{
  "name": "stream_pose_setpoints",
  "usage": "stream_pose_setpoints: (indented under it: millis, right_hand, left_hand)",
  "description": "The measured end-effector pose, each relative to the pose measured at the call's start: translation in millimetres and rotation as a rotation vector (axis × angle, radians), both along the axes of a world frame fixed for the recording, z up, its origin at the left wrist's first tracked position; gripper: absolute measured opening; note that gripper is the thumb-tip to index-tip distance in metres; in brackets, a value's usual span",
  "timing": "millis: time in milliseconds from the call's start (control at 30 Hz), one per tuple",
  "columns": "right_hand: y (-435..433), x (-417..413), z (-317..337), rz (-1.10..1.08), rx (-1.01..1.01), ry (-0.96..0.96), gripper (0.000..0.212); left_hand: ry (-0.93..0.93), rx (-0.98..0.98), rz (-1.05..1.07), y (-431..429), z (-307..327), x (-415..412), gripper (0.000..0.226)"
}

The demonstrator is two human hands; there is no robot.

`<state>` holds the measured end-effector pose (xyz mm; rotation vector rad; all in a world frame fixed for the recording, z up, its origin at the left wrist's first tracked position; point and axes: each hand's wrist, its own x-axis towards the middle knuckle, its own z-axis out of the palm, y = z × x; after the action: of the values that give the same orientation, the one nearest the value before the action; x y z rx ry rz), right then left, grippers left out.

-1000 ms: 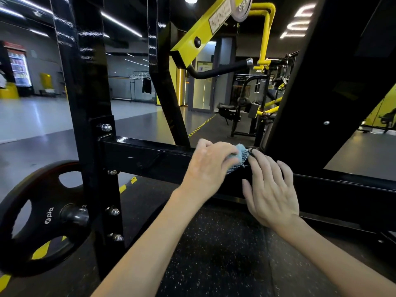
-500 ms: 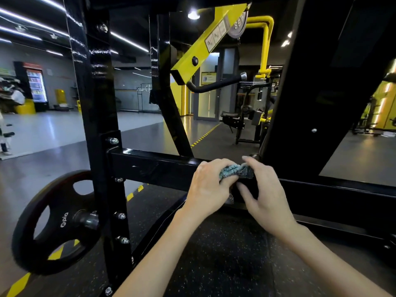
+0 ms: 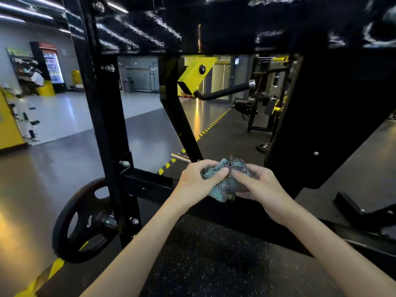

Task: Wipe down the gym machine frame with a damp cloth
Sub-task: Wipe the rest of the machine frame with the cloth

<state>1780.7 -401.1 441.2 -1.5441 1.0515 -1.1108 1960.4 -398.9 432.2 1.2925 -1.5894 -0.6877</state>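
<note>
A crumpled teal cloth (image 3: pixel 230 183) with a black-and-white checked edge is held between both hands, just above the black horizontal crossbar (image 3: pixel 147 185) of the gym machine frame. My left hand (image 3: pixel 198 182) pinches its left side with curled fingers. My right hand (image 3: pixel 260 185) grips its right side and underside. The bar runs from the black upright post (image 3: pixel 109 125) at left to behind the hands; the stretch under the cloth is hidden.
A black weight plate (image 3: pixel 83 221) hangs on a peg left of the post. A yellow lever arm (image 3: pixel 196 76) with a black handle (image 3: pixel 222 93) juts out above. A wide black panel (image 3: pixel 332 116) stands at right. Speckled rubber floor lies below.
The cloth has come up off the crossbar. Both hands have bunched it between them, the right hand going from flat on the bar to gripping the cloth. The view has tilted upward.
</note>
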Motion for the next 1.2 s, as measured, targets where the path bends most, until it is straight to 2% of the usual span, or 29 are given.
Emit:
stream_pose_setpoints:
  millis: [67, 233, 500, 633, 800, 1033, 1200]
  right_hand:
    - [5, 2, 24, -0.007, 0.026, 0.016, 0.013]
    - [25, 8, 94, 0.021, 0.108, 0.058, 0.014]
    - [62, 25, 238, 0.123, 0.174, 0.072, 0.016]
    - [87, 33, 304, 0.162, 0.19, 0.056, 0.017]
    - [112, 31, 375, 0.171, 0.171, 0.045, 0.016]
    - [159, 15, 424, 0.208, 0.166, 0.006, 0.018]
    - [187, 6, 437, 0.209, 0.168, -0.077, 0.03]
  left_hand:
    - [-0.02, 0.068, -0.036, 8, 25, 5, 0.067]
    - [-0.109, 0.159, -0.069, 33, 100, 17, 0.043]
    - [-0.038, 0.217, 0.0, 80, 244, 40, 0.029]
    - [-0.013, 0.187, 0.047, 104, 308, 49, 0.013]
    - [0.005, 0.162, 0.045, 129, 380, 44, 0.019]
    - [-0.013, 0.181, 0.128, 180, 431, 26, 0.02]
    - [-0.089, 0.109, 0.169, 210, 456, 14, 0.021]
